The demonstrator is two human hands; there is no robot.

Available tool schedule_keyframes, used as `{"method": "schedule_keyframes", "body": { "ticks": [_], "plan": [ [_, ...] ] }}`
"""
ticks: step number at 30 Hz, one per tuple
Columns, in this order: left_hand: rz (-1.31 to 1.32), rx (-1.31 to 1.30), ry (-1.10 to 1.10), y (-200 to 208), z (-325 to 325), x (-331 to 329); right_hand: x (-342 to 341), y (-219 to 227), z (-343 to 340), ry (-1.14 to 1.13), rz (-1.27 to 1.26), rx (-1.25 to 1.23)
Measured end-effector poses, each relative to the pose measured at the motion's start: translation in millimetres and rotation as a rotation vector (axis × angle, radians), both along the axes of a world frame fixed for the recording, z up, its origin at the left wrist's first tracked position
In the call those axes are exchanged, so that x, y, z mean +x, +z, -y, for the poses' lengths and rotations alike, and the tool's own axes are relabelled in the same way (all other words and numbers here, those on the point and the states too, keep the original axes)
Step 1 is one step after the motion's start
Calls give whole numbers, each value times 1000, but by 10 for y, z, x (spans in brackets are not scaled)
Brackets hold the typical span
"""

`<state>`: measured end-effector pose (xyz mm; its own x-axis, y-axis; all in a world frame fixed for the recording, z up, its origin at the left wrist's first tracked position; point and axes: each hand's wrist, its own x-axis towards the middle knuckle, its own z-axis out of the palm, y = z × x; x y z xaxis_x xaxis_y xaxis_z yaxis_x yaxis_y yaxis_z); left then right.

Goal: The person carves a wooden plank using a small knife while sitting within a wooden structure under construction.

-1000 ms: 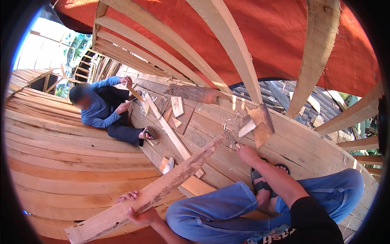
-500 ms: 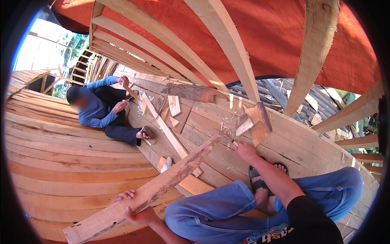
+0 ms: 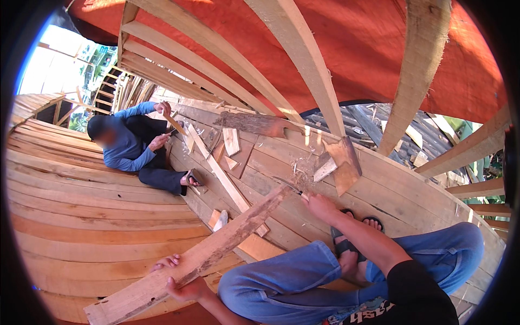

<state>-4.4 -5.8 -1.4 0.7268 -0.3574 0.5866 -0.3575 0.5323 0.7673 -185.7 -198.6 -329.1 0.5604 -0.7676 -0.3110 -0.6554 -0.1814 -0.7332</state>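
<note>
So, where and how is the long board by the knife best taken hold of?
I would grip the long board across its lower-left half, where the left hand has it, coming from the person's side. Its width there lets the fingers reach the far edge and the thumb the near one, while the knife in the right hand is at the opposite end.

Red cloth [image 3: 368,70], blue jeans [image 3: 271,279]

From far away, I see a tan board [image 3: 235,225] with dark brown patches, black sandals [image 3: 345,247] and a black shirt [image 3: 417,290] with white print. The other person [image 3: 138,145] has a blue top [image 3: 123,142] and black pants [image 3: 161,180].
</note>
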Motion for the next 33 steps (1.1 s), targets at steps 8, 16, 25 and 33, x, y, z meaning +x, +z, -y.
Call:
{"method": "schedule_keyframes", "body": {
  "ticks": [8, 16, 25, 33],
  "plan": [
    [28, 13, -19, -2, -25, 35, 35, 197, -6, 104, 12, -24],
    [27, 13, -12, 0, -5, 39, 22, 116, 24, 27, 15, 59],
    [9, 15, -32, 7, -24, 25, -1, 63, -33, 18, 14, 78],
    [13, 12, -19, -3, 10, 33, -110, -117, 125, -58, -36, 61]
  ]
}}
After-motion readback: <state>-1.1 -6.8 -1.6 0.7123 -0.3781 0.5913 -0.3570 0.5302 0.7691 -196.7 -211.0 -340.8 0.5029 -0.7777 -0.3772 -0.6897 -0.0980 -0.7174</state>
